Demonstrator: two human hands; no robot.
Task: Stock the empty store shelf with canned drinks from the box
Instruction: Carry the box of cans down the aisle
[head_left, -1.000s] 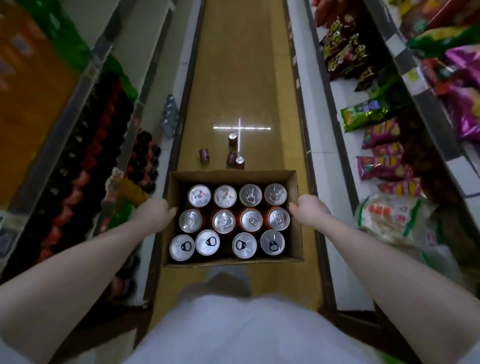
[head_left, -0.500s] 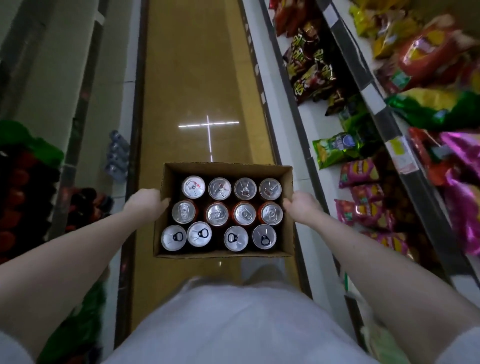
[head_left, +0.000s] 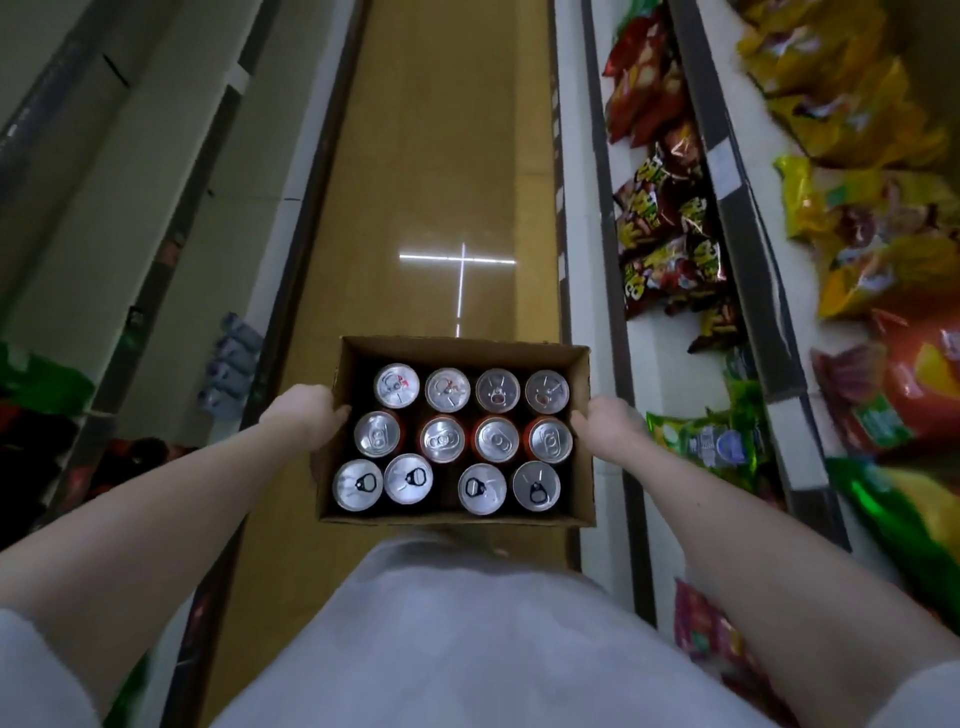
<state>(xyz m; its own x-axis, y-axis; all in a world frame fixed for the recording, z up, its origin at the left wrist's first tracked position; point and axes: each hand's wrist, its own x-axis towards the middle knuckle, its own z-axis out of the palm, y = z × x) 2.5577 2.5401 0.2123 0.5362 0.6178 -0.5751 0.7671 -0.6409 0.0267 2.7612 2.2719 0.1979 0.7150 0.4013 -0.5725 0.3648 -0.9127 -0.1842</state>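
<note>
**Item:** cardboard box (head_left: 460, 344), open-topped, carried between my two hands.

**Hold:** my left hand (head_left: 306, 415) clasps the left wall and my right hand (head_left: 610, 423) clasps the right wall, each about midway along. The fingertips fold out of sight, so I cannot tell how far under they reach.

**Contents:** twelve canned drinks (head_left: 444, 440), upright, in three rows of four between the hands. The row nearest me has a gap in its middle.

**Outboard of the left hand:** pale, bare shelf boards (head_left: 130, 234), probably where the cans go.

**Outboard of the right hand:** snack bags (head_left: 670, 260), close by.

**Risks, as I judge them:**
- The load hangs on two card walls, which could buckle or slip through my palms.
- Any tilt lets cans slide into the gap and topple.
- A wide swing right could clip the bags.
</note>
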